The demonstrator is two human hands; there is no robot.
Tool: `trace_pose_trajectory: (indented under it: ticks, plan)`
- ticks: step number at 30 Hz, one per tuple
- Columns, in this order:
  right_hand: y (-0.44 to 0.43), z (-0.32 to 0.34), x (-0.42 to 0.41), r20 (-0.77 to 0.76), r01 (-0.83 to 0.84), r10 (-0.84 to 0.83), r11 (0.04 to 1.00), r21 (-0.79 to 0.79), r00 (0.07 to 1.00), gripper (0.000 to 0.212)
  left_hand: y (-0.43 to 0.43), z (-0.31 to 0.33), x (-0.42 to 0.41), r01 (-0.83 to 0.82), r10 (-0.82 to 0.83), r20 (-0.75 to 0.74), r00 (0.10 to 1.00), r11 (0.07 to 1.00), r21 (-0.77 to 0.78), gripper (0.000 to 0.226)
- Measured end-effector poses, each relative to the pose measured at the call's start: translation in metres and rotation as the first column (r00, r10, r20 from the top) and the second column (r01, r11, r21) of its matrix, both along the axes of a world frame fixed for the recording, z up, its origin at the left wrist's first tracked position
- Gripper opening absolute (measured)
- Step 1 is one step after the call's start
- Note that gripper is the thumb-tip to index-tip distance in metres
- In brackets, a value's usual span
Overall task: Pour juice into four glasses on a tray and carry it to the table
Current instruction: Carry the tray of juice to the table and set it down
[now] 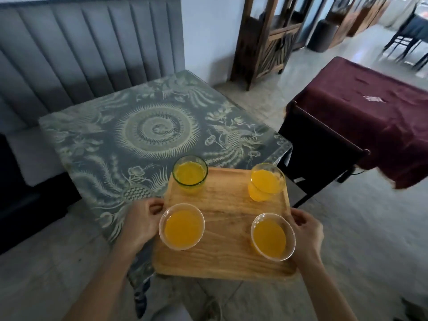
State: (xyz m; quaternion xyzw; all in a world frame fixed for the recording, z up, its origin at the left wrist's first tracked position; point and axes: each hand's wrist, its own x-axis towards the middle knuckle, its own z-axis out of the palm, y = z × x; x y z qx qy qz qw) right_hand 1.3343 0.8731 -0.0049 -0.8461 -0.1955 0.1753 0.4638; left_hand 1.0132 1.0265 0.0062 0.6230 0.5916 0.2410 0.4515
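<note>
A table (148, 126) covered with a grey-green patterned cloth fills the left and middle of the view, with a padded grey bench (76, 49) behind it at the far left. To the right, well apart, a second table under a maroon cloth (375, 117) is seen, and a dark chair (317, 149) stands between the 2 tables.

A wooden tray (228, 216) is held over the near right corner of the patterned table, its far edge above the cloth and its near edge over the floor. 4 glasses (190, 173) of orange juice stand on it, 1 near each corner; all 4 appear filled.

The left hand (141, 224) is clamped on the tray's left edge, the right hand (305, 230) on its right edge.

The pouring is judged complete; the carrying step is in hand and near its end. The next move calls for the tray to be advanced over the cloth, kept level, and lowered gently so that no juice is spilled.
</note>
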Motion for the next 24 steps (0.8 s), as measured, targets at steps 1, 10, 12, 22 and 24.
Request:
trace_pose_trajectory:
  ticks: [1,10,12,22,24]
  plan:
    - [0.015,-0.003,0.013,0.000,-0.023,0.023,1.000,-0.006,1.000,0.007,0.005,-0.001,0.009,-0.013,0.014,-0.013,1.000,1.000,0.010,0.039]
    - [0.145,-0.020,0.078,0.032,-0.228,0.228,0.974,-0.004,0.973,0.011,0.056,-0.023,0.054,-0.211,0.212,0.032,0.977,0.977,-0.040,0.025]
    - [0.174,-0.027,0.086,0.035,-0.269,0.269,0.963,-0.013,0.963,0.014,0.072,-0.029,0.059,-0.248,0.250,0.027,0.968,0.967,-0.050,0.027]
    - [0.295,-0.063,0.107,0.022,-0.439,0.440,0.898,-0.025,0.898,0.018,0.131,-0.064,0.071,-0.475,0.479,0.040,0.877,0.876,-0.081,0.034]
    - [0.313,-0.072,0.108,0.001,-0.466,0.466,0.885,-0.016,0.885,0.020,0.138,-0.069,0.074,-0.512,0.516,0.043,0.856,0.856,-0.075,0.037]
